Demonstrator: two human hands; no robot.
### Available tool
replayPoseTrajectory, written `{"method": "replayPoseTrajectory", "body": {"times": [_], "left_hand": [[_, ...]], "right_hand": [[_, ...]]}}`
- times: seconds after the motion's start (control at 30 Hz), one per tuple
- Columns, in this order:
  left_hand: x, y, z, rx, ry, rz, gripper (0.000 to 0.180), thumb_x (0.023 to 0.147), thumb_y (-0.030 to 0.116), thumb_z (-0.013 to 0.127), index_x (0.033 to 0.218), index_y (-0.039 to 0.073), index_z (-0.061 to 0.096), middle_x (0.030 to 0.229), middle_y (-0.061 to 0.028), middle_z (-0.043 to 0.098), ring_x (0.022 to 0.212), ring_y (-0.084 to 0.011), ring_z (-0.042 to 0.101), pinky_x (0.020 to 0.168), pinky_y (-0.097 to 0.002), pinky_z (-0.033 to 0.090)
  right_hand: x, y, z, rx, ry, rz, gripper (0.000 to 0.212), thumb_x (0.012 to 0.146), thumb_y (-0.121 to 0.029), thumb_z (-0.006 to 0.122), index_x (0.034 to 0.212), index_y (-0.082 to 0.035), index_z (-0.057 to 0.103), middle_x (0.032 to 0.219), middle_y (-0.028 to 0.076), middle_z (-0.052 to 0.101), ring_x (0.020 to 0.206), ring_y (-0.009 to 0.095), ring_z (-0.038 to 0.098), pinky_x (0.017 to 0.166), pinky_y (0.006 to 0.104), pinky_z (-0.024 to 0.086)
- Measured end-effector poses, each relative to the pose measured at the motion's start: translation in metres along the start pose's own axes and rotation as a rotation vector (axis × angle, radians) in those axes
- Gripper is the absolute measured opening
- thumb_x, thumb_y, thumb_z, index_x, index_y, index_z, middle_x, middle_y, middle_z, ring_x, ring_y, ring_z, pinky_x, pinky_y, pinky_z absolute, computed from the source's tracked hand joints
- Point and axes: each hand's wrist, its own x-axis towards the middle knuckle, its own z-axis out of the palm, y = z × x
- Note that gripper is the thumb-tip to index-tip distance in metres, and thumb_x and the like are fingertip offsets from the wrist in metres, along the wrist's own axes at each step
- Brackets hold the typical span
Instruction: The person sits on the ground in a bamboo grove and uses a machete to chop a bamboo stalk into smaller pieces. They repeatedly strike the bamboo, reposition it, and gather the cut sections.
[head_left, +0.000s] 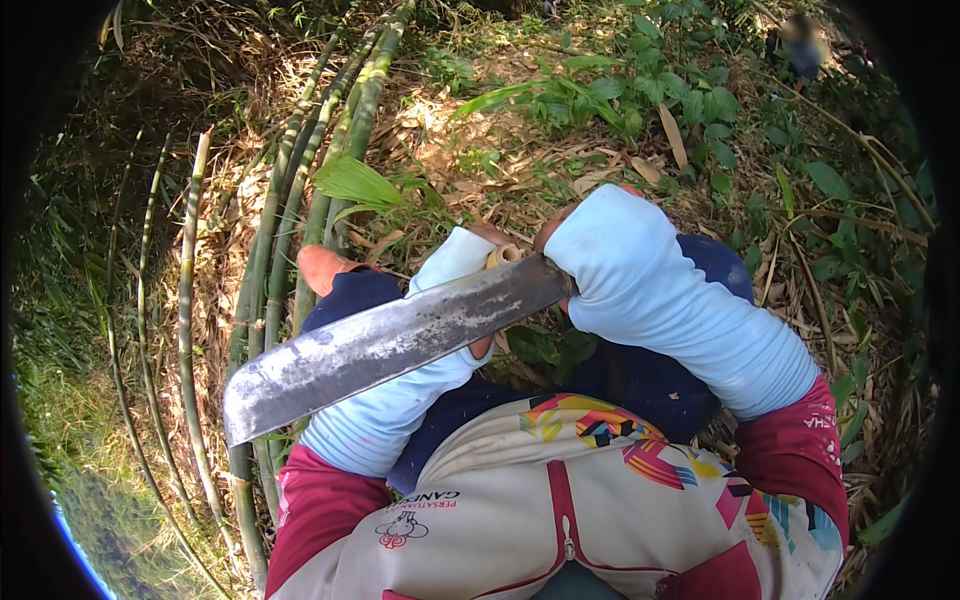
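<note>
A machete [400, 335] with a broad, worn grey blade lies slantwise across the middle of the view, its square tip toward the lower left. My right hand [552, 232] is closed at its handle end; the handle itself is hidden by the hand and the light blue sleeve. Just beyond the blade, my left hand [490, 235] is closed about a short piece of bamboo [506, 256], whose pale cut end shows. The blade covers most of the left hand and the rest of that piece.
Long green bamboo poles [282, 210] lie to my left, with a thinner cut cane [188, 290] beside them. Leafy plants [640, 90] grow ahead and to the right. Dry leaves litter the ground. Another person [802, 48] is far off at the upper right.
</note>
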Motion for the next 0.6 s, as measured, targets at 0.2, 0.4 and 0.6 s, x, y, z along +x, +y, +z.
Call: {"method": "replayPoseTrajectory", "body": {"times": [0.2, 0.4, 0.6], "left_hand": [[0.005, -0.005, 0.004, 0.195, 0.018, 0.076, 0.041, 0.065, 0.022, 0.072, 0.097, 0.003, 0.056, 0.084, -0.0139, 0.055, 0.074, -0.0307, 0.057, 0.068, -0.0347, 0.045], [0.005, -0.013, 0.006, 0.254, 0.001, 0.031, 0.035, 0.059, 0.015, 0.079, 0.086, 0.004, 0.06, 0.077, -0.0128, 0.056, 0.069, -0.0331, 0.059, 0.064, -0.0352, 0.047], [0.003, -0.023, 0.01, 0.248, 0.031, 0.004, 0.029, 0.06, 0.016, 0.08, 0.08, 0.005, 0.063, 0.073, -0.0108, 0.06, 0.067, -0.0279, 0.063, 0.061, -0.0332, 0.048]], "right_hand": [[0.001, -0.003, 0.0, 0.008, -0.065, 0.031, 0.038, 0.05, -0.014, 0.08, 0.083, -0.011, 0.063, 0.083, 0.006, 0.063, 0.079, 0.029, 0.061, 0.072, 0.0402, 0.048], [0.002, -0.005, 0.0, 0.024, -0.064, 0.036, 0.038, 0.05, -0.015, 0.081, 0.083, -0.011, 0.063, 0.085, 0.006, 0.063, 0.08, 0.029, 0.061, 0.072, 0.04, 0.049], [0.004, -0.008, -0.001, 0.053, -0.107, 0.083, 0.039, 0.051, -0.014, 0.081, 0.086, -0.01, 0.063, 0.086, 0.006, 0.063, 0.081, 0.029, 0.061, 0.073, 0.0398, 0.049]]}}
